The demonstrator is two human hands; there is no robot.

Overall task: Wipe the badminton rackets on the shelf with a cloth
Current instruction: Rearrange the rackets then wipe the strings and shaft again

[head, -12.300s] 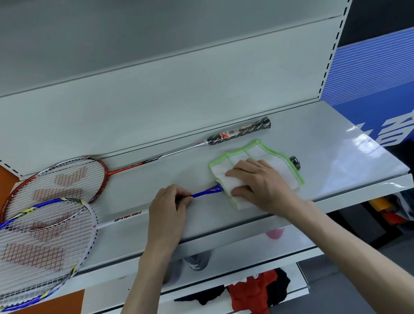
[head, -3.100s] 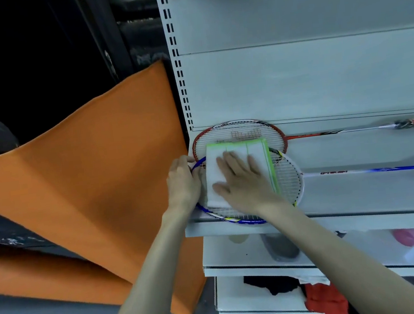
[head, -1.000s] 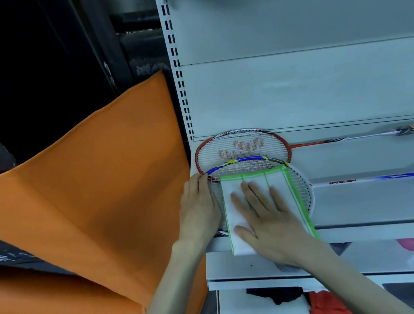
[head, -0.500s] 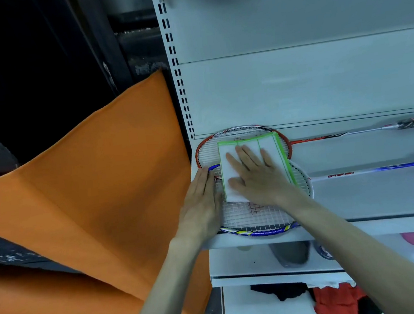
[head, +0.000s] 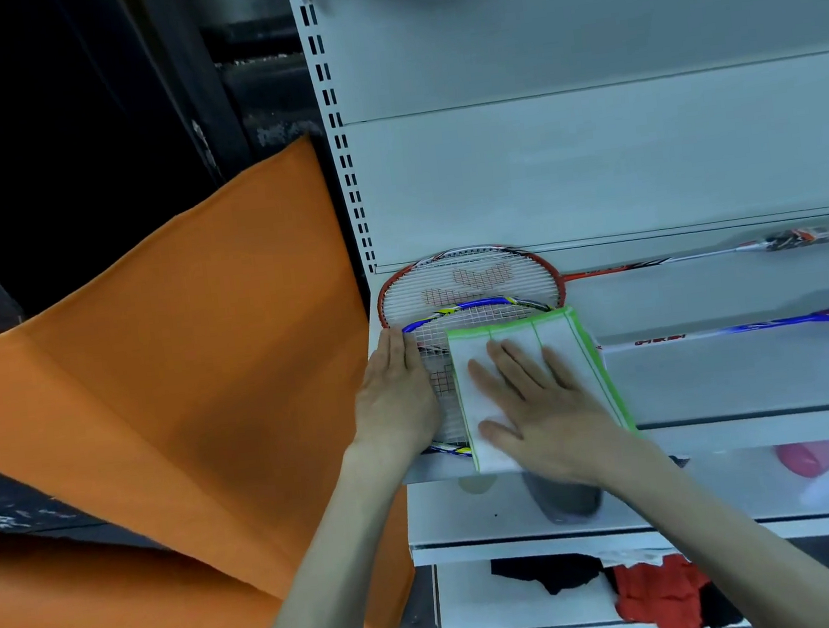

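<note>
Two badminton rackets lie on the white shelf [head: 750, 378]. The red racket [head: 470, 279] is at the back, its handle far right. In front lies the blue racket [head: 479, 306], its head overlapping the red one and its shaft running right. A white cloth with green edges [head: 555, 344] covers the blue racket's strings and reaches the shelf's front edge. My right hand [head: 542, 413] presses flat on the cloth with straight fingers. Flat against the left rim of the blue racket's head rests my left hand [head: 396, 398].
An orange sheet [head: 192, 380] hangs left of the shelf unit. Lower shelves hold a grey item [head: 568, 503], a pink item [head: 811, 457], and red and black cloths [head: 656, 591]. A slotted upright [head: 333, 116] rises at the shelf's left end.
Over the last half second my right hand slid the cloth from the far part of the blue racket's head toward the shelf's front edge. My left hand stayed at the rim.
</note>
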